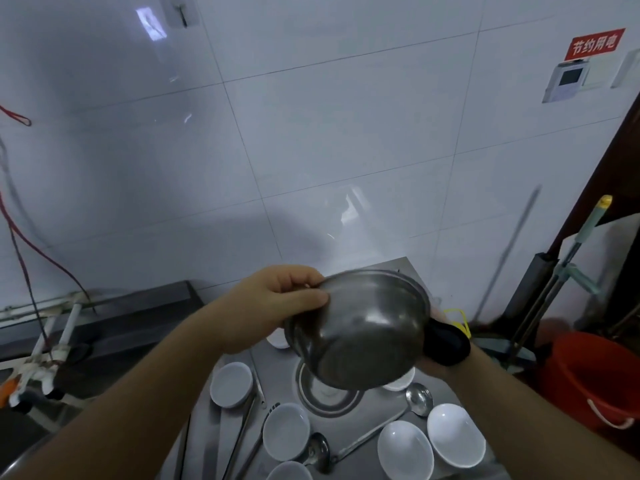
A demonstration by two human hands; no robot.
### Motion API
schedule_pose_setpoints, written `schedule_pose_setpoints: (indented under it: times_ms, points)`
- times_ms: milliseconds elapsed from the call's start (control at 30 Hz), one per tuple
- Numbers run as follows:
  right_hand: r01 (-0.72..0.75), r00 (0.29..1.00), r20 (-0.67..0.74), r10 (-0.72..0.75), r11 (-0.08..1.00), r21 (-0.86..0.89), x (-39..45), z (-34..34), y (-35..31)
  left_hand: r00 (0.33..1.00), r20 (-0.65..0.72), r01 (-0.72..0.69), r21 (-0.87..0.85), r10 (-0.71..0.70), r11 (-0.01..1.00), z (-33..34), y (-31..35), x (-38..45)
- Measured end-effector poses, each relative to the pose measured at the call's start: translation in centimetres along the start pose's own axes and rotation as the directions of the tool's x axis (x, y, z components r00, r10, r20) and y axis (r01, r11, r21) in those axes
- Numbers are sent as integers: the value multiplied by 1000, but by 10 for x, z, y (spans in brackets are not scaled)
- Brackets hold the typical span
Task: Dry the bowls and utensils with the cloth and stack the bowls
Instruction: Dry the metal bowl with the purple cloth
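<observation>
I hold a steel bowl (360, 330) tilted in the air above the counter, its outer base turned toward me. My left hand (277, 303) pinches its rim at the left. My right hand (437, 312) is mostly hidden behind the bowl's right side, closed on a dark cloth (446, 341) that has a yellow loop. Below, several white bowls lie singly on the steel counter (374, 414), such as white bowl (231, 384), white bowl (285, 431) and white bowl (456, 434). A second steel bowl (329, 396) sits under the held one. Two ladles (419, 400) (317, 448) and long utensils (242, 434) lie between the bowls.
A dark sink (114, 327) with white pipes (52, 344) is at the left. A red bucket (595, 379) and mop handles (585, 237) stand at the right by the tiled wall (311, 133). Red cord (20, 237) hangs at the far left.
</observation>
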State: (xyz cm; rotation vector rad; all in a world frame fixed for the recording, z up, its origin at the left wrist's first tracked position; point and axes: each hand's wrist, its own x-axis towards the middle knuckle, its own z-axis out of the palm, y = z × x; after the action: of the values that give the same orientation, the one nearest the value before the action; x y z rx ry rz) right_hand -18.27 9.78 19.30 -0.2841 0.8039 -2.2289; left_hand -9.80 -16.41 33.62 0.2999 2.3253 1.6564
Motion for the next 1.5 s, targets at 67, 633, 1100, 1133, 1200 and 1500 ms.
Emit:
schedule_pose_setpoints:
  times_ms: [67, 633, 1100, 1133, 1200, 1500]
  points:
    - [20, 962, -260, -80, 973, -228, 7, -10, -9, 988, -123, 61, -210, -88, 976, -4, -10, -5]
    - [405, 816, 443, -371, -180, -896, 6, 102, 5, 983, -133, 11, -648, -128, 761, 54, -41, -14]
    - [22, 870, -398, -293, 827, -562, 41, 93, -30, 977, -208, -164, -614, 42, 772, 69, -28, -28]
    - [6, 859, -443, -257, 870, -494, 40, 91, -27, 975, -218, -174, -631, 42, 756, 71, -27, -28]
    - [-35, 836, -521, -171, 931, -362, 38, 85, -20, 968, -247, -199, -675, 37, 711, 73, -27, -29]
    - [-169, 799, -578, 164, 985, 47, 30, 88, 30, 872, -474, -339, -765, -123, 547, 77, -36, -12]
